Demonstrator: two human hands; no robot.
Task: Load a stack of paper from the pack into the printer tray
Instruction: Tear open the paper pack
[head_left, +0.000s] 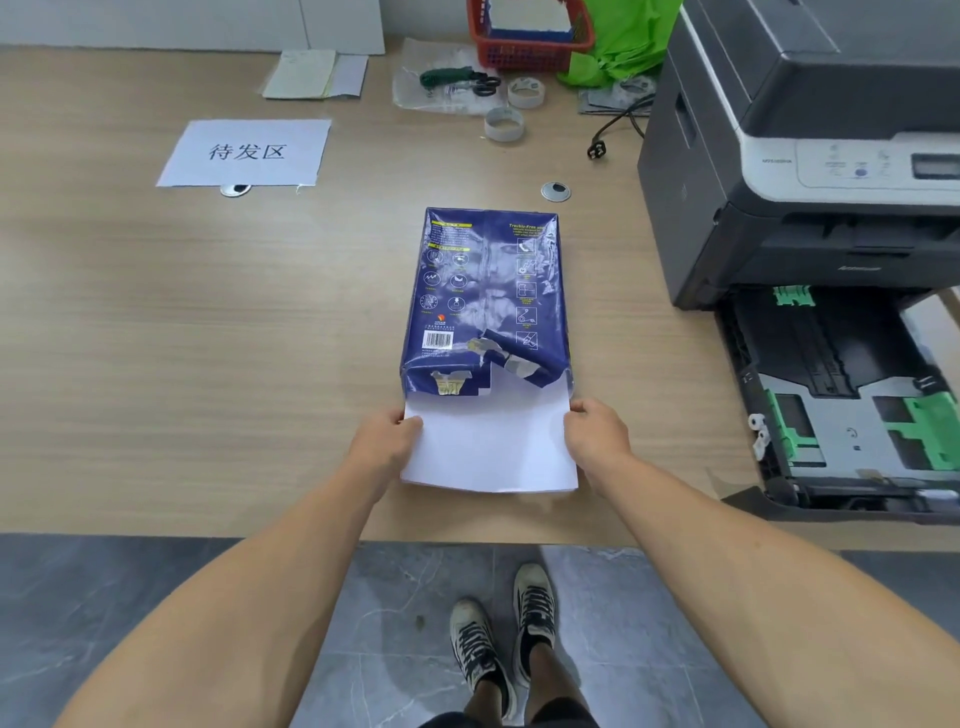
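Paper (491, 449) sticks out of the torn near end of a dark blue pack (485, 296), which lies flat in the middle of the wooden desk (208, 322). The white stack is partly outside the pack and partly still inside it, and its near edge is close to the front edge of the desk. Both hands grip this stack by its sides. The left hand (387, 439) is closed on the left edge, with the thumb on top of the sheets and the fingers hidden under them. The right hand (595, 434) is closed on the right edge in the same way, just beside the torn corner of the pack.

To the right stands a grey printer (800, 156), and below it the printer tray (841, 405) is pulled out toward the person. The tray shows green guides and has no paper in the part that is visible. It is well apart from the stack.

At the far side of the desk lie a white sheet with printed characters (244, 151), two rolls of tape (514, 106), scissors (485, 85), a red basket (527, 36) and something bright green (618, 47) beside the basket. A black plug (597, 149) lies near the printer. Under the desk edge, two shoes (504, 639) stand on the grey floor.
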